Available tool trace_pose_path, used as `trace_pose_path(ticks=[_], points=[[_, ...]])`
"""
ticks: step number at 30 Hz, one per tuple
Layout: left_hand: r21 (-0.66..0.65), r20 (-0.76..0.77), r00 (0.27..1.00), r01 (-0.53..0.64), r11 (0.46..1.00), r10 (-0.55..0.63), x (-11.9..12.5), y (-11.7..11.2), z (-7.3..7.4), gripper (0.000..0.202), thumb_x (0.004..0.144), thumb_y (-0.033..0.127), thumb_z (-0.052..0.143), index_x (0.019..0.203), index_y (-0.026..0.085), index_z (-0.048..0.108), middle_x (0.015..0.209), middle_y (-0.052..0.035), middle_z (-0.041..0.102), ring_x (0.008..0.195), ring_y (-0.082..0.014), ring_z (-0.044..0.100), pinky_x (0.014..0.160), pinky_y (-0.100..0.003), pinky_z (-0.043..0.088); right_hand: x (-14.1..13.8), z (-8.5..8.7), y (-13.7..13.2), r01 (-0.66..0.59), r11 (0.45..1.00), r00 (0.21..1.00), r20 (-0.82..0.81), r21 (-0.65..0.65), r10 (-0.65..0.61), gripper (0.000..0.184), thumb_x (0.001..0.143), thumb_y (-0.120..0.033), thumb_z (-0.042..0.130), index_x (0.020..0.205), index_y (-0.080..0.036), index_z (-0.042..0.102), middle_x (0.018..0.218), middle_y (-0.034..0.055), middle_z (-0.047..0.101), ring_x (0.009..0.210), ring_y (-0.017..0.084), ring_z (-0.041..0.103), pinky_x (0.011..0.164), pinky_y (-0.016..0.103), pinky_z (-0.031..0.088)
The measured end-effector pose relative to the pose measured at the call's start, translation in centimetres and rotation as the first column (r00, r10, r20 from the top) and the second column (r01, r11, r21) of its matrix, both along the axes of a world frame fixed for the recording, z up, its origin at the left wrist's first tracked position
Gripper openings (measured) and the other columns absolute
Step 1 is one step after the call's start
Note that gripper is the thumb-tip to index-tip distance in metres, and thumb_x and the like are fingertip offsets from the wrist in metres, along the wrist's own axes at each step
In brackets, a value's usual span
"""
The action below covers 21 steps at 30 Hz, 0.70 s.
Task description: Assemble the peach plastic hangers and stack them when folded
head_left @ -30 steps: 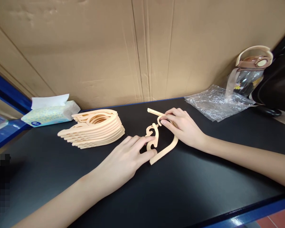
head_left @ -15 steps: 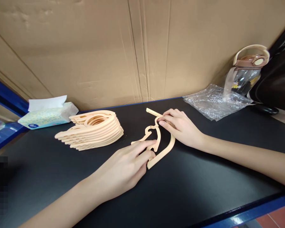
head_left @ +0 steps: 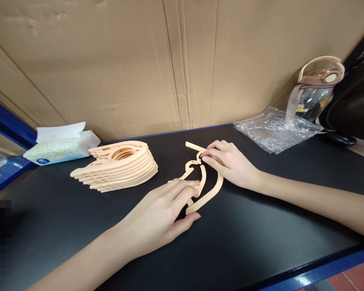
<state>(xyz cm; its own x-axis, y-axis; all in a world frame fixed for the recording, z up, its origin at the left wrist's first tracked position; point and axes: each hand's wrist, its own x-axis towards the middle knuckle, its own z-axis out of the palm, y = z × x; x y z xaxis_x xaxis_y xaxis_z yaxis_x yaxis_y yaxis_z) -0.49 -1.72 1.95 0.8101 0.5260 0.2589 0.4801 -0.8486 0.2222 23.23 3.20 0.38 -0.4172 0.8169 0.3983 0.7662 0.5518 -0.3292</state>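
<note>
A peach-coloured plastic clothes hanger [head_left: 211, 193] lies on the table between my hands, its curved arms at different angles. My left hand [head_left: 162, 214] has its fingertips curled onto a short curved piece [head_left: 202, 178] of the hanger. Its thumb is held apart, close to the lower end of the long arm. Across the table my right hand [head_left: 230, 163] grips the upper part of the hanger, fingers over the top; its thumb tip is hidden from view. A straight end of the hanger sticks out beyond those fingers.
A neat stack of similar hangers [head_left: 124, 171] lies to the left, with a tissue pack [head_left: 60, 147] behind it. Crumpled clear plastic [head_left: 273, 129] and a drink bottle [head_left: 314, 97] are at the back right. Cardboard [head_left: 124, 68] walls off the black table [head_left: 239, 238].
My left thumb has moved out, away from the hanger's lower end. The short curved piece has shifted slightly toward me, opening a small gap at its top. My right hand is nearly still.
</note>
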Motion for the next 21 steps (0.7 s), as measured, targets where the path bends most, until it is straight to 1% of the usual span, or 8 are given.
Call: trace_pose_path(ticks=[5,11,14,16,19,21], points=[[-0.006,0.001,1.000,-0.006,1.000,0.006,0.02,-0.01,-0.05,0.019,0.094,0.021,0.055,0.113,0.021,0.050,0.125,-0.0047,0.061,0.118,-0.0183,0.056,0.104,-0.036,0.045,-0.09,0.04,0.02,-0.011,1.000,1.000,0.000,-0.012,0.011,0.035,0.101,-0.039,0.036,0.109,-0.026,0.067,0.104,0.0051,0.062,0.095,0.021,0.055,0.088,0.040,0.038],[-0.007,-0.010,1.000,0.012,1.000,-0.012,0.02,0.00,0.07,0.018,0.094,0.015,0.050,0.112,0.020,0.051,0.122,-0.0034,0.061,0.113,-0.0161,0.057,0.096,-0.030,0.047,-0.03,0.12,-0.05,-0.040,0.999,0.999,0.013,-0.003,0.040,0.033,0.101,-0.038,0.038,0.105,-0.025,0.068,0.102,0.0048,0.061,0.093,0.020,0.054,0.086,0.038,0.038],[0.023,-0.013,1.000,0.021,1.000,-0.021,-0.07,0.06,-0.07,0.020,0.094,0.010,0.045,0.110,0.019,0.051,0.120,-0.0034,0.062,0.112,-0.0155,0.057,0.093,-0.028,0.048,0.01,0.12,-0.10,-0.079,0.997,0.997,0.005,0.011,0.079,0.034,0.101,-0.037,0.038,0.102,-0.023,0.069,0.100,0.0046,0.062,0.092,0.020,0.053,0.086,0.037,0.037],[0.043,-0.014,1.000,0.023,0.999,-0.022,-0.08,0.13,-0.20,0.021,0.094,0.008,0.042,0.110,0.019,0.050,0.120,-0.0036,0.062,0.113,-0.0151,0.056,0.093,-0.027,0.047,0.03,0.12,-0.14,-0.111,0.994,0.994,0.005,0.021,0.110,0.034,0.101,-0.036,0.038,0.101,-0.024,0.070,0.099,0.0044,0.063,0.091,0.019,0.053,0.085,0.037,0.037],[0.112,-0.028,0.999,0.027,0.993,-0.024,-0.01,0.28,-0.26,0.023,0.094,0.005,0.041,0.110,0.018,0.051,0.121,-0.0051,0.060,0.113,-0.0173,0.055,0.092,-0.029,0.046,0.04,0.12,-0.18,-0.156,0.987,0.988,0.023,0.043,0.155,0.034,0.101,-0.036,0.039,0.099,-0.023,0.070,0.097,0.0036,0.064,0.091,0.019,0.053,0.085,0.036,0.036],[0.192,-0.041,0.999,-0.009,0.981,0.017,0.07,0.36,-0.14,0.020,0.094,0.006,0.040,0.104,0.017,0.053,0.113,-0.0057,0.062,0.103,-0.0195,0.058,0.084,-0.032,0.048,0.05,0.11,-0.20,-0.182,0.981,0.983,0.038,0.065,0.180,0.034,0.101,-0.035,0.040,0.096,-0.022,0.070,0.098,0.0036,0.065,0.092,0.018,0.053,0.087,0.036,0.035]])
